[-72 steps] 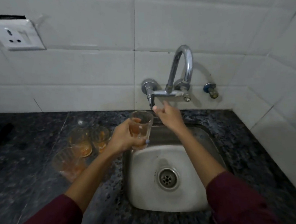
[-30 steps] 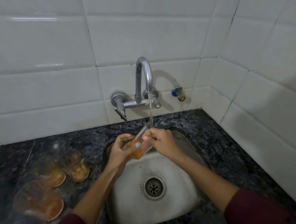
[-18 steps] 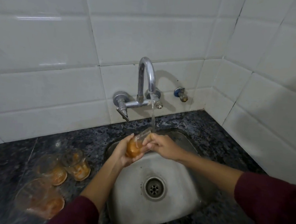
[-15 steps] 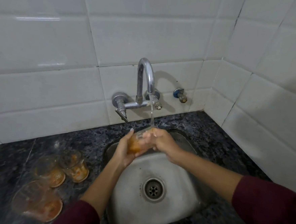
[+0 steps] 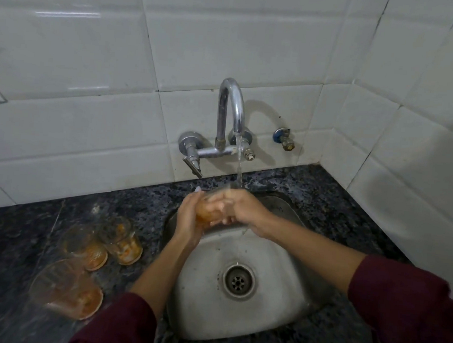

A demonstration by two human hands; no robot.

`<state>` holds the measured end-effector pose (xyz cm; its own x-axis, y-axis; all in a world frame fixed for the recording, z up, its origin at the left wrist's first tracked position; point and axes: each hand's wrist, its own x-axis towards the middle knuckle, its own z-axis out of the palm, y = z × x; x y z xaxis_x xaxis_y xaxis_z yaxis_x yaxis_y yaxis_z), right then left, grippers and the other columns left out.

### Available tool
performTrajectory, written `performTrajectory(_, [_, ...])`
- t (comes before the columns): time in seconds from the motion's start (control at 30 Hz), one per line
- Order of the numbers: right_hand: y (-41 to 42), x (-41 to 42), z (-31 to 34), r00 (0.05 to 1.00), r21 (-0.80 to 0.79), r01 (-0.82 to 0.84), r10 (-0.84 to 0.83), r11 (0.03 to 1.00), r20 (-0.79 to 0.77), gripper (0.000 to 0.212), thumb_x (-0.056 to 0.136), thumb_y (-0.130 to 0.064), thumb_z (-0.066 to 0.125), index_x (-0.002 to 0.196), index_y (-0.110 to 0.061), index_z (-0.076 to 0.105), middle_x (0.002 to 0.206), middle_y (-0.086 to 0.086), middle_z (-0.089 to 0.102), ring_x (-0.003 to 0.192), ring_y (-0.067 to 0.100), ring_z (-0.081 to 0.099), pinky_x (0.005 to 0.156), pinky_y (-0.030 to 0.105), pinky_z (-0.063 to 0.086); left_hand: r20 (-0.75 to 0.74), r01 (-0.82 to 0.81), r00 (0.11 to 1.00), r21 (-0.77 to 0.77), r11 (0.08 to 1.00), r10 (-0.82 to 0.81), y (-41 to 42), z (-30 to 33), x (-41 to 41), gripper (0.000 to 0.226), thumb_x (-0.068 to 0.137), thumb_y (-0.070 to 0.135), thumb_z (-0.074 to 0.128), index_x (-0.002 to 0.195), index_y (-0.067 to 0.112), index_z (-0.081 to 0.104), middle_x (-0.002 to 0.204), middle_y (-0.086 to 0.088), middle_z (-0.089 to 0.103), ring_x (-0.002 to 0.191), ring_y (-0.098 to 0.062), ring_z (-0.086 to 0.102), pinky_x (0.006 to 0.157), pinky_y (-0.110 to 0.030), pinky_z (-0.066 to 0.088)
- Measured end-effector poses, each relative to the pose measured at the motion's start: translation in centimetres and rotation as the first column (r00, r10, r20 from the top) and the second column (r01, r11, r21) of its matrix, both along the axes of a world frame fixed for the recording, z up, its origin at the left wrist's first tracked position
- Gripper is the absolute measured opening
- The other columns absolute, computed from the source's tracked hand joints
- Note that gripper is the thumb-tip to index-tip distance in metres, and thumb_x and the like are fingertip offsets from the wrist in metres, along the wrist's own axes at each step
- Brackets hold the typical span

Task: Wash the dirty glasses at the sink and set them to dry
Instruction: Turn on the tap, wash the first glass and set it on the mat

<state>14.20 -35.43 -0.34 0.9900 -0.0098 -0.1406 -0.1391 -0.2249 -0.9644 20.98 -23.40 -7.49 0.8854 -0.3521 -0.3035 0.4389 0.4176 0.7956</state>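
speckled dark granite counter (image 5: 312,188) rings a rounded steel sink (image 5: 264,308). at nine o'clock stand three orange-smeared glasses (image 5: 120,241). at twelve, under the curved chrome tap (image 5: 231,110), left hand (image 5: 188,219) cups a tilted glass (image 5: 209,213); right hand (image 5: 244,207) grips its rim end.

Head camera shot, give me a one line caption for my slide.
Both hands, left hand and right hand, rinse a stained glass under the running tap.

no text, label, brand, number or sign can be read anywhere here, neither on the glassware, the tap, the tiles nor the counter.
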Motion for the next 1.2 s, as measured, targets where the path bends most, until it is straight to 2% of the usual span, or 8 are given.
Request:
performTrajectory(0.17, [0.3, -0.4, 0.1, 0.995, 0.182, -0.032, 0.048, 0.983, -0.083, 0.022, 0.091, -0.006, 0.054, 0.111, -0.007, 0.062, 0.12, 0.022, 0.063, 0.102, 0.029, 0.064, 0.073, 0.027, 0.053, 0.137, -0.237, 0.966, 0.125, 0.963, 0.22, -0.3, 0.3, -0.5, 0.015, 0.09, 0.022, 0.057, 0.078, 0.017, 0.063, 0.069, -0.002, 0.064, 0.064, -0.02, 0.059, 0.052, -0.028, 0.049])
performTrajectory(0.4, [-2.8, -0.5, -2.5, 0.84, -0.81, -0.293, 0.541, 0.509, 0.036, 0.047, 0.09, -0.01, 0.053, 0.132, -0.031, 0.05, 0.135, 0.002, 0.056, 0.12, 0.022, 0.054, 0.1, 0.037, 0.044, -0.219, 0.141, 0.97, 0.159, 0.977, -0.104, 0.7, 1.9, 0.1, 0.026, 0.095, 0.032, 0.05, 0.098, 0.01, 0.063, 0.077, -0.011, 0.072, 0.081, -0.027, 0.066, 0.075, -0.047, 0.054])
performTrajectory(0.57, [-1.1, -0.1, -0.6, 0.977, -0.076, -0.213, 0.215, 0.974, 0.009, 0.034, 0.086, -0.003, 0.057, 0.119, -0.013, 0.062, 0.119, 0.011, 0.064, 0.111, 0.023, 0.061, 0.089, 0.032, 0.05, -0.056, 0.088, 0.995, 0.071, 0.994, -0.084, 0.8, 0.9, 0.5, 0.029, 0.092, 0.032, 0.054, 0.106, 0.008, 0.062, 0.091, -0.013, 0.068, 0.083, -0.026, 0.064, 0.064, -0.039, 0.055])
performTrajectory(0.7, [0.0, 0.2, -0.4, 0.988, 0.344, -0.069, 0.113, 0.936, -0.108, 0.034, 0.091, -0.002, 0.051, 0.124, -0.001, 0.054, 0.115, 0.017, 0.064, 0.095, 0.019, 0.064, 0.07, 0.021, 0.055, 0.112, -0.142, 0.985, 0.092, 0.986, 0.131, 0.3, 0.0, -0.3, 0.014, 0.088, 0.026, 0.061, 0.077, 0.019, 0.061, 0.074, -0.006, 0.063, 0.063, -0.02, 0.061, 0.053, -0.029, 0.05])
performTrajectory(0.8, [-0.3, -0.6, -2.8, 0.96, -0.099, -0.271, 0.276, 0.957, 0.046, 0.04, 0.091, 0.0, 0.052, 0.13, -0.005, 0.05, 0.129, 0.016, 0.058, 0.099, 0.0, 0.063, 0.08, 0.017, 0.052, -0.022, -0.043, 0.999, 0.156, 0.987, 0.047, 0.7, 0.7, -0.4, 0.022, 0.09, 0.028, 0.056, 0.075, 0.013, 0.064, 0.071, -0.009, 0.068, 0.062, -0.025, 0.065, 0.058, -0.035, 0.054])
performTrajectory(0.9, [-2.4, -0.4, -4.3, 0.847, -0.723, -0.344, 0.53, 0.6, 0.037, 0.046, 0.091, -0.008, 0.053, 0.134, -0.025, 0.048, 0.138, 0.004, 0.053, 0.122, 0.009, 0.052, 0.101, 0.024, 0.041, -0.168, 0.101, 0.983, 0.197, 0.975, -0.068, 0.9, 1.0, -0.3, 0.025, 0.092, 0.03, 0.054, 0.088, 0.008, 0.065, 0.073, -0.011, 0.073, 0.069, -0.028, 0.068, 0.069, -0.044, 0.055])
performTrajectory(1.0, [-2.8, -0.3, -4.3, 0.839, -0.788, -0.352, 0.543, 0.504, -0.027, 0.048, 0.091, -0.01, 0.052, 0.134, -0.03, 0.047, 0.136, 0.004, 0.055, 0.125, 0.022, 0.05, 0.105, 0.036, 0.04, -0.257, 0.192, 0.956, 0.175, 0.966, -0.143, 1.1, 1.0, 0.2, 0.031, 0.093, 0.032, 0.052, 0.107, 0.007, 0.063, 0.088, -0.014, 0.072, 0.08, -0.029, 0.068, 0.073, -0.045, 0.055])
performTrajectory(1.2, [-1.0, -0.4, -1.1, 0.972, 0.425, -0.126, 0.198, 0.897, -0.129, 0.041, 0.091, 0.002, 0.048, 0.131, -0.006, 0.049, 0.136, 0.019, 0.052, 0.111, 0.021, 0.059, 0.091, 0.031, 0.05, 0.042, 0.031, 0.999, -0.004, 1.0, -0.031, 0.6, 0.2, 0.1, 0.003, 0.088, 0.021, 0.058, 0.088, 0.018, 0.06, 0.079, -0.004, 0.063, 0.066, -0.018, 0.061, 0.052, -0.029, 0.051])
